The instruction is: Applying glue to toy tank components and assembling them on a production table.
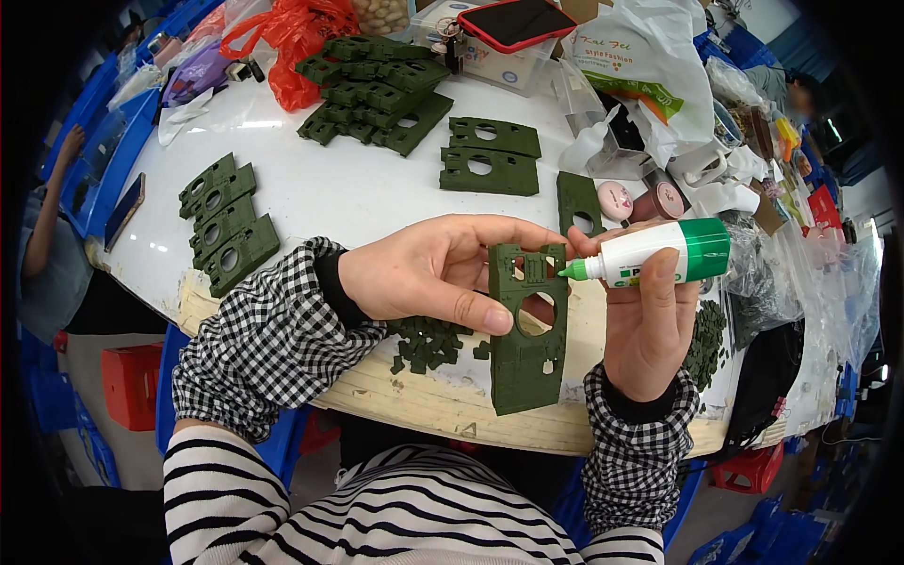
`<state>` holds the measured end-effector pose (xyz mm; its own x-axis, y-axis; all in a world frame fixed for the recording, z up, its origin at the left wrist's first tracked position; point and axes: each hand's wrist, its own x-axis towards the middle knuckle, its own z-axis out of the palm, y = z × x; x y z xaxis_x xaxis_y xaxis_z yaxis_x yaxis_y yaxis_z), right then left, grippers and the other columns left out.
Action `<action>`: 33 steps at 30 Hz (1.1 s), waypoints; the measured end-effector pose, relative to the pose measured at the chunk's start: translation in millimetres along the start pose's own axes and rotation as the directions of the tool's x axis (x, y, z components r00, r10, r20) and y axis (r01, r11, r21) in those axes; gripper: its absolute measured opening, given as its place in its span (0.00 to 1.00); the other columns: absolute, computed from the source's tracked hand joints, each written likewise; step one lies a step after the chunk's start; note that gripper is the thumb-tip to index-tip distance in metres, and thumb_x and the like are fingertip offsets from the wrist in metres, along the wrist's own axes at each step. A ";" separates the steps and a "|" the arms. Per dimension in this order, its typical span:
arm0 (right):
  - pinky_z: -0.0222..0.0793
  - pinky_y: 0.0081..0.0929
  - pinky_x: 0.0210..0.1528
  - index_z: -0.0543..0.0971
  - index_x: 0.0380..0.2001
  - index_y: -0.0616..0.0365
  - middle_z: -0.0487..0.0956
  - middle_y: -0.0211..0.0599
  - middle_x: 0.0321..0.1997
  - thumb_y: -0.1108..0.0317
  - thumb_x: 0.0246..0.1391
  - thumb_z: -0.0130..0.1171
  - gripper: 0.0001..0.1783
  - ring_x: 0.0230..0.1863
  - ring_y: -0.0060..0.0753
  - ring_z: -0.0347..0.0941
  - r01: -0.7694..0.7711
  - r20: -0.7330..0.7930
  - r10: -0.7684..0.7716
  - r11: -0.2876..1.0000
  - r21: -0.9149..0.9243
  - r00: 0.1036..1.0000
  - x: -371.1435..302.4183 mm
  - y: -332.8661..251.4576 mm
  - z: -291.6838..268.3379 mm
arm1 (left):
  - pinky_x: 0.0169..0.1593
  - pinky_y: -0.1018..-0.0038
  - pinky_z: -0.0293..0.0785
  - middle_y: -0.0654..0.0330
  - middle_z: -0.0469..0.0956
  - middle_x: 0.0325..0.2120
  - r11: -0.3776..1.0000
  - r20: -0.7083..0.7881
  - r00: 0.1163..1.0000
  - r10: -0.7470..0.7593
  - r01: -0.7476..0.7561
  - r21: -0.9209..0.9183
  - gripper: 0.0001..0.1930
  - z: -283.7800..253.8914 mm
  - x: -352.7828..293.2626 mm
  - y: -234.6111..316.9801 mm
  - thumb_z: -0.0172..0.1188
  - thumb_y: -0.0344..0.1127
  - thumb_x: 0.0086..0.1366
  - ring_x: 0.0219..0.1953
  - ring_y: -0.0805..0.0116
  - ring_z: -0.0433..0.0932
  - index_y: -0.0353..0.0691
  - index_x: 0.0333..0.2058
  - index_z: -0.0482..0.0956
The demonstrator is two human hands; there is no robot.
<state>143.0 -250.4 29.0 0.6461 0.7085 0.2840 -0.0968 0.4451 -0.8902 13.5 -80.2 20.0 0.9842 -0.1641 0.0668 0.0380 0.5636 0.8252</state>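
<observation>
My left hand (pixel 424 273) grips a dark green plastic model hull plate (pixel 527 372) by its left edge, thumb in front. The plate stands upright and has a large round hole with smaller openings above. In my right hand (pixel 650 330) is a white and green glue bottle (pixel 650 256), lying sideways. Its green nozzle tip points left and meets, or nearly meets, the plate's upper right edge. Below my left hand, small dark green parts (pixel 428 346) lie in a loose heap on the table. A similar green plate (pixel 579 202) lies just beyond my right hand.
Green plates are stacked at the back (pixel 381 89); a pair (pixel 490 155) lies right of them, and a row (pixel 228 226) at left. More small parts (pixel 706 344) lie at right. A red-cased phone (pixel 516 24) rests on a clear box. Plastic bags (pixel 640 66) crowd the right side.
</observation>
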 end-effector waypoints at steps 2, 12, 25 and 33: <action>0.71 0.43 0.53 0.67 0.45 0.62 0.77 0.46 0.37 0.58 0.66 0.43 0.17 0.41 0.39 0.77 0.005 -0.015 -0.005 1.000 -0.010 1.000 0.5 -0.5 1.5 | 0.63 0.62 0.62 0.52 0.57 0.63 1.000 0.000 1.000 0.002 -0.002 -0.001 0.39 -0.3 -0.1 -0.1 0.64 0.23 0.55 0.62 0.58 0.62 0.30 0.63 0.53; 0.70 0.42 0.54 0.68 0.44 0.62 0.77 0.44 0.37 0.55 0.66 0.42 0.19 0.42 0.38 0.77 -0.059 -0.038 0.062 0.996 0.063 0.997 2.5 -4.3 0.6 | 0.63 0.63 0.62 0.50 0.61 0.60 1.000 0.026 0.999 -0.020 0.020 -0.001 0.40 -0.9 0.7 -0.2 0.64 0.24 0.55 0.61 0.59 0.63 0.31 0.63 0.52; 0.72 0.42 0.53 0.64 0.54 0.61 0.75 0.38 0.44 0.54 0.66 0.42 0.23 0.42 0.33 0.76 0.002 -0.040 0.010 0.959 0.282 0.999 8.4 -4.6 -9.2 | 0.56 0.70 0.70 0.57 0.69 0.48 0.979 -0.071 0.989 0.133 -0.120 0.163 0.36 6.6 -9.1 18.5 0.66 0.21 0.51 0.51 0.67 0.72 0.34 0.57 0.58; 0.73 0.38 0.53 0.66 0.50 0.66 0.76 0.45 0.42 0.55 0.66 0.43 0.22 0.43 0.36 0.75 0.022 -0.040 -0.009 0.941 0.339 0.999 14.1 -10.9 -16.4 | 0.55 0.70 0.71 0.57 0.74 0.45 0.622 -0.410 0.662 0.628 -0.111 0.775 0.33 -15.4 -94.8 85.3 0.64 0.31 0.54 0.51 0.66 0.73 0.37 0.57 0.60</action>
<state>165.6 -254.2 36.9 0.6766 0.6820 0.2777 -0.3333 0.6199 -0.7104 -73.9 -4.0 75.4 0.7463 0.5767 0.3323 -0.2194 -0.2582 0.9408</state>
